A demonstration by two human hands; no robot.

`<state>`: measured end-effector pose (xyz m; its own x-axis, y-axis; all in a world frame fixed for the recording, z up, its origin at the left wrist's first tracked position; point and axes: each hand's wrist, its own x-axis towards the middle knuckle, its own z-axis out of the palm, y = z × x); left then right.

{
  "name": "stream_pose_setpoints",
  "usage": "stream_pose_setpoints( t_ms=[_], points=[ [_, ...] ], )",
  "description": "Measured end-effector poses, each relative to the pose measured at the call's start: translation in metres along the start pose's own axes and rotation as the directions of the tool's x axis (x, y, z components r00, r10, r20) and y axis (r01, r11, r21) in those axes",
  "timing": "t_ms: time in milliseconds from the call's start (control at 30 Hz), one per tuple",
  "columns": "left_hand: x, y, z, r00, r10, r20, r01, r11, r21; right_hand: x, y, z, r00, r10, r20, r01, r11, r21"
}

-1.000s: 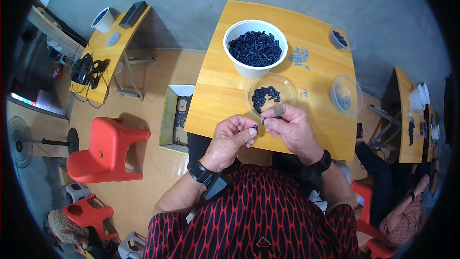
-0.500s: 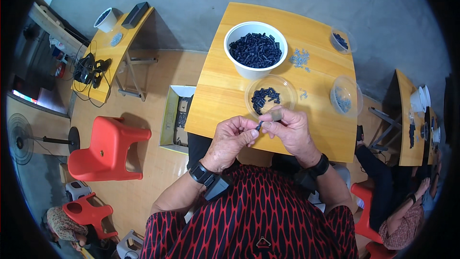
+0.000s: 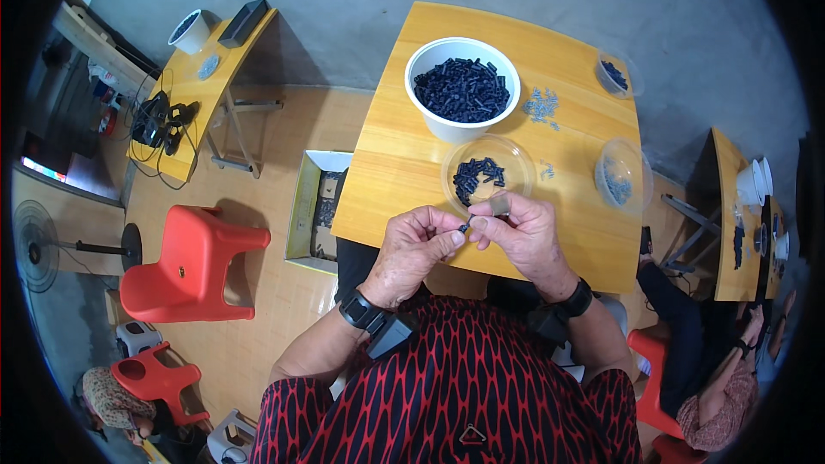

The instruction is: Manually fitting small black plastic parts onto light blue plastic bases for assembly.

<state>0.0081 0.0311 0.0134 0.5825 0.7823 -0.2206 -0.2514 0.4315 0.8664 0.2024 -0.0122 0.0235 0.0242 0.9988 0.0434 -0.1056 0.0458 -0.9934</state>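
Left hand (image 3: pixel 412 247) pinches small dark piece (image 3: pixel 465 228) | right hand (image 3: pixel 521 236) meets it (its grip is unclear) | risk: piece may drop, because fingertip hold is narrow

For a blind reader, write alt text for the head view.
The left hand has a small dark piece in its grip, the right hand close against it, at a yellow table. Beyond stand a clear bowl and a white bucket of dark pieces, small pale bits to the right.
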Motion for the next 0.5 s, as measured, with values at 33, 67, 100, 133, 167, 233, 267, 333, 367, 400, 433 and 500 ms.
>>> stream_pose_setpoints(
  t_ms=[33,67,100,133,167,233,267,333,367,400,433,500],
  points=[
    [0.0000,0.0001,-0.0003,1.000,-0.003,-0.005,0.003,1.000,0.007,0.0002,-0.0010,0.0008,1.000,0.000,0.001,0.000,1.000,0.000],
    [-0.0002,-0.0002,-0.0007,1.000,-0.003,-0.006,0.003,1.000,0.007,0.0001,-0.0022,0.0019,1.000,0.004,0.006,-0.004,1.000,-0.009],
    [-0.0003,-0.0010,-0.0013,1.000,-0.002,-0.011,0.002,1.000,0.008,0.0000,-0.0027,0.0027,1.000,0.009,0.011,-0.008,1.000,-0.018],
    [-0.0006,-0.0014,-0.0016,1.000,-0.001,-0.015,0.001,1.000,0.008,0.0002,-0.0018,0.0029,1.000,0.009,0.012,-0.009,1.000,-0.018],
    [-0.0007,-0.0010,-0.0009,1.000,-0.001,-0.014,0.001,1.000,0.008,0.0003,-0.0004,0.0027,1.000,0.004,0.010,-0.004,1.000,-0.025],
    [-0.0010,-0.0001,0.0013,0.999,0.004,-0.034,-0.004,1.000,-0.001,-0.0002,-0.0004,0.0031,1.000,-0.001,0.006,0.001,0.999,-0.033],
    [-0.0012,-0.0003,0.0017,0.999,0.005,-0.035,-0.005,1.000,0.000,-0.0003,-0.0018,0.0043,1.000,-0.020,0.005,0.020,0.998,-0.057],
    [-0.0017,-0.0008,0.0026,0.998,0.018,-0.056,-0.017,1.000,0.019,-0.0005,-0.0053,0.0071,0.999,-0.039,0.004,0.040,0.996,-0.081],
    [-0.0019,-0.0019,0.0031,0.998,0.018,-0.056,-0.017,1.000,0.019,-0.0010,-0.0069,0.0087,0.998,-0.068,-0.003,0.067,0.991,-0.118],
    [-0.0021,-0.0032,0.0035,0.997,0.030,-0.071,-0.027,0.999,0.042,-0.0014,-0.0075,0.0095,0.995,-0.096,-0.009,0.094,0.983,-0.155],
    [-0.0022,-0.0042,0.0039,0.995,0.042,-0.085,-0.037,0.997,0.065,-0.0013,-0.0073,0.0091,0.995,-0.095,-0.010,0.093,0.984,-0.155],
    [-0.0022,-0.0045,0.0043,0.995,0.054,-0.085,-0.047,0.996,0.076,0.0005,-0.0076,0.0083,0.983,-0.184,0.022,0.184,0.956,-0.228]
  ],
)
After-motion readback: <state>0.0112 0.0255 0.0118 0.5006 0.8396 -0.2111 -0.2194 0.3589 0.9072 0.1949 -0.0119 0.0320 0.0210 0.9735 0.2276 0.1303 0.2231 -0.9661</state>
